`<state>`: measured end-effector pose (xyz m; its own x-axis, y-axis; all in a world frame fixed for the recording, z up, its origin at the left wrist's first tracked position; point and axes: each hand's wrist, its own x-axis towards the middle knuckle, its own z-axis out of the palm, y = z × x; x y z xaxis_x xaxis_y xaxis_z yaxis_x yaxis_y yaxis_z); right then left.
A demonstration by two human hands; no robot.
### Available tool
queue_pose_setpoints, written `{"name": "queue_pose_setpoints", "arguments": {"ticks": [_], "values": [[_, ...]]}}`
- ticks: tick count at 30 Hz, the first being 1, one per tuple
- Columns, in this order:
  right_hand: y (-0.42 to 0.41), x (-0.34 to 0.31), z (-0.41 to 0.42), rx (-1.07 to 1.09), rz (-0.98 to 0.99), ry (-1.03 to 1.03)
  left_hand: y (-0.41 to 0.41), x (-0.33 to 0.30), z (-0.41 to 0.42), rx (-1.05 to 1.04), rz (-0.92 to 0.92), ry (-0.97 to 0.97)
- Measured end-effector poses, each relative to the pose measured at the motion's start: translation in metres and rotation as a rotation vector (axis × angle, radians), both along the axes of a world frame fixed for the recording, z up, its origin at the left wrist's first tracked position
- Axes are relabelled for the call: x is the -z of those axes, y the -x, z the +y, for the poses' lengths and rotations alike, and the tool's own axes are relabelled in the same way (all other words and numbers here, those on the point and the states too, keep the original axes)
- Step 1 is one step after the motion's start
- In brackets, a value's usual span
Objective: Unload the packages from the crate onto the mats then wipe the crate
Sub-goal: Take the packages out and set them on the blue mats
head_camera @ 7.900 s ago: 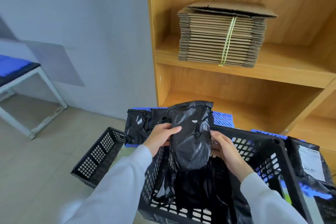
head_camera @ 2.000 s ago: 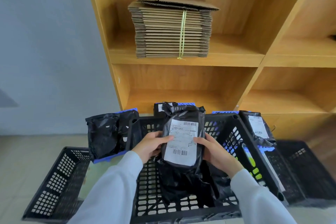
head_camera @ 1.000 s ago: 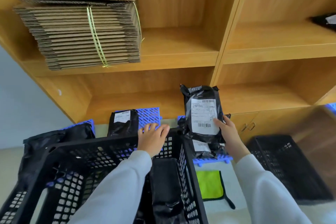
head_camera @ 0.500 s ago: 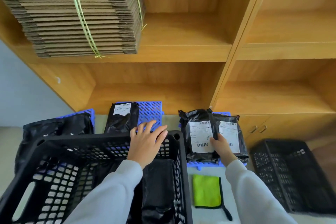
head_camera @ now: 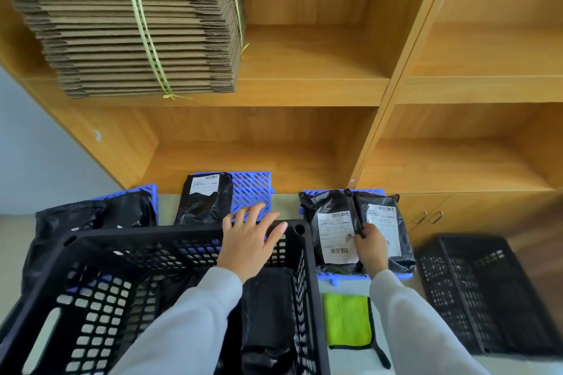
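A black lattice crate fills the lower left, with a black package still lying inside by its right wall. My left hand rests flat, fingers spread, on the crate's far rim. My right hand pinches the edge of a labelled black package lying on the right blue mat, beside a second labelled package. Another labelled package lies on the middle blue mat. Black bags cover the left blue mat.
A green cloth lies on the floor between the crate and a second black crate at the right. Wooden shelving rises straight ahead, holding a tied stack of flat cardboard. Cabinet doors with handles are at lower right.
My right hand carried the labelled package out of the crate to the right and laid it on the right mat. My left hand let go and settled on the crate's rim.
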<state>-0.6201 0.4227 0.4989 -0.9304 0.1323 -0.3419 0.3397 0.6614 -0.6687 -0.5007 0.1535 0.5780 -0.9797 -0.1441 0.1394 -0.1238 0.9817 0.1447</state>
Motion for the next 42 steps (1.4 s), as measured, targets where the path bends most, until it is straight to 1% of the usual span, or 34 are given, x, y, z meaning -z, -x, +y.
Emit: {"name": "queue_pose_setpoints", "arguments": {"ticks": [2,5,8,10,13,16,18,21,25,29,32,34,36,39,42], "values": [[-0.005,-0.011,0.000,-0.023,0.042,0.006,-0.001,-0.004,0.000,0.008,-0.046,-0.034],[-0.018,-0.033,-0.002,-0.051,0.077,0.091,-0.007,-0.006,-0.002,0.052,-0.116,-0.123],[-0.027,-0.053,-0.008,-0.041,0.068,0.236,-0.020,-0.011,-0.010,0.130,-0.004,-0.292],[-0.036,-0.069,-0.016,-0.056,0.109,0.262,-0.033,-0.018,-0.020,0.161,0.092,-0.387],[-0.059,-0.101,-0.033,-0.084,0.213,0.267,-0.056,-0.025,-0.043,0.178,0.178,-0.422],[-0.083,-0.129,-0.050,-0.084,0.313,0.344,-0.080,-0.019,-0.071,0.183,0.157,-0.499],[-0.098,-0.143,-0.063,-0.074,0.343,0.396,-0.097,-0.015,-0.089,0.171,0.150,-0.557],[-0.120,-0.159,-0.088,-0.110,0.339,0.435,-0.121,-0.011,-0.114,0.146,0.121,-0.595],[-0.148,-0.161,-0.115,-0.175,0.300,0.410,-0.147,0.000,-0.139,0.082,0.031,-0.650],[-0.174,-0.152,-0.137,-0.189,0.222,0.397,-0.164,0.016,-0.151,-0.014,-0.077,-0.803],[-0.190,-0.133,-0.152,-0.229,0.119,0.405,-0.171,0.035,-0.154,-0.075,-0.289,-0.857],[-0.202,-0.115,-0.162,-0.290,-0.013,0.367,-0.174,0.044,-0.152,-0.100,-0.475,-0.879],[-0.214,-0.093,-0.172,-0.391,-0.185,0.303,-0.176,0.051,-0.148,-0.143,-0.631,-0.908],[-0.230,-0.074,-0.191,-0.566,-0.420,0.125,-0.179,0.063,-0.140,-0.191,-0.750,-0.862],[-0.244,-0.058,-0.209,-0.637,-0.551,-0.001,-0.181,0.073,-0.126,-0.227,-0.826,-0.820]]}}
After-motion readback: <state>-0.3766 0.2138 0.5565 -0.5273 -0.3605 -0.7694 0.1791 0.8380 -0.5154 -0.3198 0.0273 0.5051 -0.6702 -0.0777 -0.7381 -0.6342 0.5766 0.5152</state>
